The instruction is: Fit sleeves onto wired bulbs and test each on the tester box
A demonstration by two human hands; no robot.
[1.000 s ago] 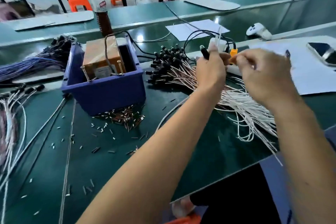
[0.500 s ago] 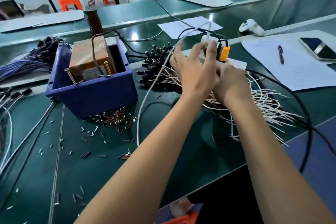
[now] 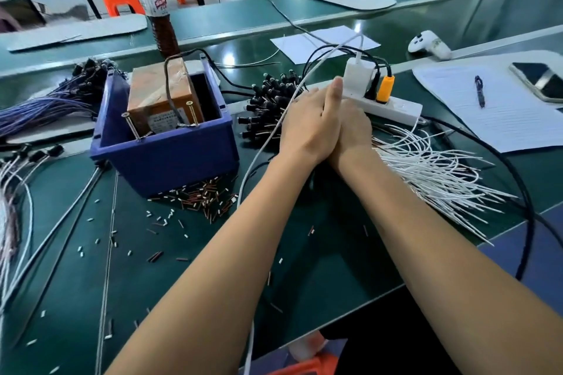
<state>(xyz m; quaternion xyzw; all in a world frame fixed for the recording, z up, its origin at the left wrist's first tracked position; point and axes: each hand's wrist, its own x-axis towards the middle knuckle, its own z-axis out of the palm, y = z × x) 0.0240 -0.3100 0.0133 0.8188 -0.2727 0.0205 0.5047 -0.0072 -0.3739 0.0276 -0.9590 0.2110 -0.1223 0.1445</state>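
Wired bulbs [image 3: 275,106] lie heaped beneath both hands' fingers [image 3: 333,91], touching.

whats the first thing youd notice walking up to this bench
The two hands meet mid-bench, the left hand overlapping the right hand, over a big bundle of white-wired bulbs whose black heads fan toward a white power strip. Left of them stands a blue bin holding a tan tester box, with small copper-coloured sleeves scattered on the green table at its foot.
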